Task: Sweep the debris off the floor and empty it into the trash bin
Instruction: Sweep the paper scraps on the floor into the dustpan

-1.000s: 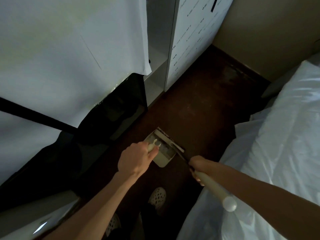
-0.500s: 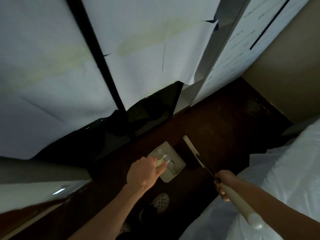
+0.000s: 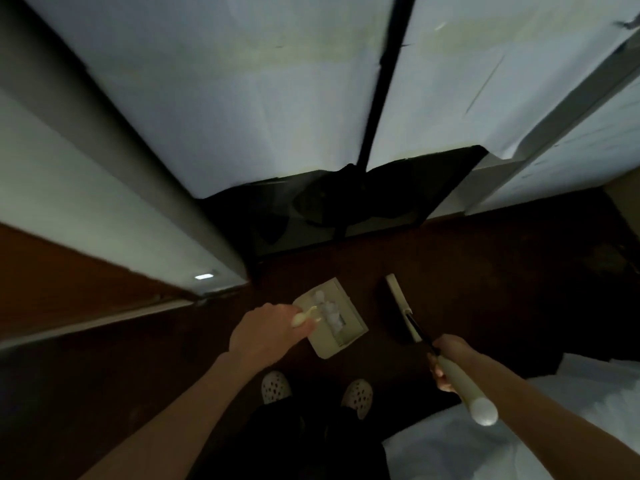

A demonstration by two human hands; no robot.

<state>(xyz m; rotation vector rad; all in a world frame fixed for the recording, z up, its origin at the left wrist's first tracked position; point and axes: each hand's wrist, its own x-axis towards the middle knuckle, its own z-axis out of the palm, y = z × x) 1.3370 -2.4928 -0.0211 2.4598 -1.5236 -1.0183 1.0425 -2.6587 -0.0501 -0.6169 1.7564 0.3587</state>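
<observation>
My left hand (image 3: 266,332) grips the short handle of a cream dustpan (image 3: 341,332), held above the dark floor. Several pale crumpled bits of debris (image 3: 327,310) lie in the pan. My right hand (image 3: 446,362) holds the cream handle of a broom (image 3: 403,308). Its long narrow head hangs to the right of the dustpan, a gap apart from it. No trash bin is in view.
White sheets cover a dark cabinet (image 3: 346,216) ahead. A pale door frame (image 3: 145,216) runs at the left, and white drawers (image 3: 571,161) stand at the right. A white-covered bed (image 3: 519,445) fills the lower right. My feet in perforated clogs (image 3: 277,386) stand on the dark brown floor (image 3: 502,271).
The view has swung left, bringing the door frame into sight. The dustpan and broom have parted, with the broom now further to the right. Both hands keep their grips.
</observation>
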